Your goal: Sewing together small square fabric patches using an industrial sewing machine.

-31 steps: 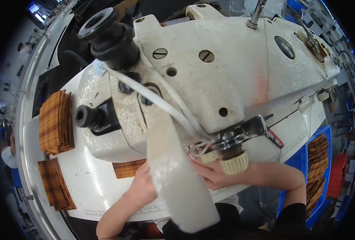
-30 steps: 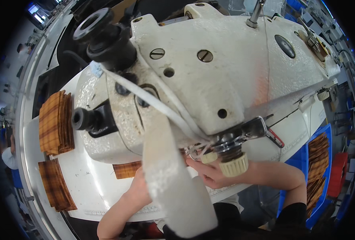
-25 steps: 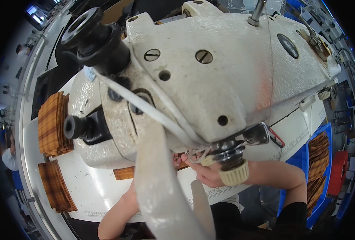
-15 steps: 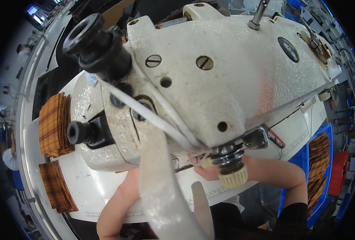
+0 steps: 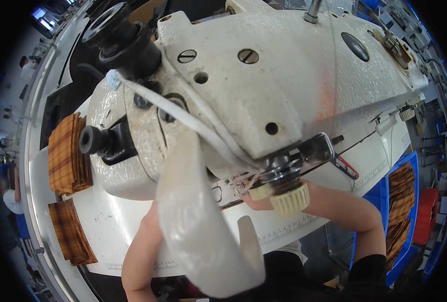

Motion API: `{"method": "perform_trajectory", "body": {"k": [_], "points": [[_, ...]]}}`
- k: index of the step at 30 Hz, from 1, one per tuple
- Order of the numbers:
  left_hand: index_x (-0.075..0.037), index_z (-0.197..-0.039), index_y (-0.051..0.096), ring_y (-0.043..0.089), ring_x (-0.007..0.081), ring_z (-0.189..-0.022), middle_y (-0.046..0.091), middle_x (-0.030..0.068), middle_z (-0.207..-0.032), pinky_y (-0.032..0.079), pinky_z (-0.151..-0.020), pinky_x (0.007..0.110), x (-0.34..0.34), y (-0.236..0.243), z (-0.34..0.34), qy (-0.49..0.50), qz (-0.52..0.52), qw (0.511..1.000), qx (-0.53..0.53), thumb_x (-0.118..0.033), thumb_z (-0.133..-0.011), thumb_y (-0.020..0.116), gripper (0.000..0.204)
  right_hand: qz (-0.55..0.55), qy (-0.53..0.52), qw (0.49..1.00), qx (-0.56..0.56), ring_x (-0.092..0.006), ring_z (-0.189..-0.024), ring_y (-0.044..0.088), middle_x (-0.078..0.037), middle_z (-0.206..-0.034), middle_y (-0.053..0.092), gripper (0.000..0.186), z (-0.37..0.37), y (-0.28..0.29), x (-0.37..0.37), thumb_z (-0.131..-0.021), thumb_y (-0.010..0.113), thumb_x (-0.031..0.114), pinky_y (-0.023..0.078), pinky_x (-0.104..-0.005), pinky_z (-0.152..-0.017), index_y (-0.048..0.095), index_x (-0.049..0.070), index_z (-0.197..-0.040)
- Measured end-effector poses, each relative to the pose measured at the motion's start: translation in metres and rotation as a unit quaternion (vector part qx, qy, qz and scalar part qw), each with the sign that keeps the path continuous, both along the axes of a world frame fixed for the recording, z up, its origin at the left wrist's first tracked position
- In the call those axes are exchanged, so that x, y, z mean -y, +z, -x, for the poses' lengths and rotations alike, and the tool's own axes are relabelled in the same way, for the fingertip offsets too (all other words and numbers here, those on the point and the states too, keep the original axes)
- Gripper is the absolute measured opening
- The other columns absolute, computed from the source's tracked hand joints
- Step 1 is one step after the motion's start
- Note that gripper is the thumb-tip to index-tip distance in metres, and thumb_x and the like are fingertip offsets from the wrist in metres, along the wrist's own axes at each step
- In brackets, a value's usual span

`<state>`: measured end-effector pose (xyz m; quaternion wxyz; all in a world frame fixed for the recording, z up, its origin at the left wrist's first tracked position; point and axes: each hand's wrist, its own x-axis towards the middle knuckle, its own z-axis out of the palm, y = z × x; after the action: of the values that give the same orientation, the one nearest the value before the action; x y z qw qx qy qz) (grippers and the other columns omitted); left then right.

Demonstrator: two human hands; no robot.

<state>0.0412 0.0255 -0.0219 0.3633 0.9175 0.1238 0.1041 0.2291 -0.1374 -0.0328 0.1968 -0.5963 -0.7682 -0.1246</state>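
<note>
Right hand (image 5: 257,202) and left hand (image 5: 152,217) both reach in under a white industrial sewing machine (image 5: 283,85); its body and a curved pale guard (image 5: 198,231) hide the fingers, so I can't tell whether either grasps anything. Beneath them spreads a glossy white tabletop (image 5: 115,226), a ruler scale (image 5: 289,230) marked along its edge nearest the wearer. Around us is a busy workshop, with a co-worker (image 5: 13,200) far out beyond the left hand. Directly above and ahead of both hands, the machine lies lengthwise from left to right, its blunt head pointing left. Well left of the left hand sit two stacks of brown plaid fabric pieces (image 5: 65,156), long sides running away from the wearer, the nearer stack slanting.
</note>
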Motion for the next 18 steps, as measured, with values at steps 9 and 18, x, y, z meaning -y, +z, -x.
{"method": "perform_trajectory", "body": {"k": [9, 18], "points": [[-0.001, -0.114, 0.063, 0.056, 0.0327, -0.118, 0.061, 0.0183, -0.123, 0.046, -0.097, 0.043, -0.03, 0.014, -0.008, 0.037, -0.03, 0.993, -0.11, -0.012, -0.084, 0.068, 0.032, -0.085, 0.031, 0.991, -0.096, -0.0251, -0.083, 0.059, -0.008, -0.085, 0.058, 0.018, -0.008, -0.013, -0.004, -0.058, 0.066, 0.014, 0.047, -0.0375, -0.078, 0.061, 0.002, -0.07], [0.0, -0.091, 0.056, 0.057, 0.0383, -0.085, 0.061, 0.0181, -0.088, 0.048, -0.077, 0.043, -0.042, 0.03, 0.021, 0.234, -0.061, 0.97, -0.001, -0.016, -0.09, 0.066, 0.02, -0.073, 0.012, 0.985, -0.153, -0.0273, -0.073, 0.06, -0.006, -0.079, 0.061, 0.028, -0.001, -0.001, 0.012, -0.066, 0.062, 0.002, 0.046, -0.0421, -0.073, 0.067, 0.01, -0.093]]}}
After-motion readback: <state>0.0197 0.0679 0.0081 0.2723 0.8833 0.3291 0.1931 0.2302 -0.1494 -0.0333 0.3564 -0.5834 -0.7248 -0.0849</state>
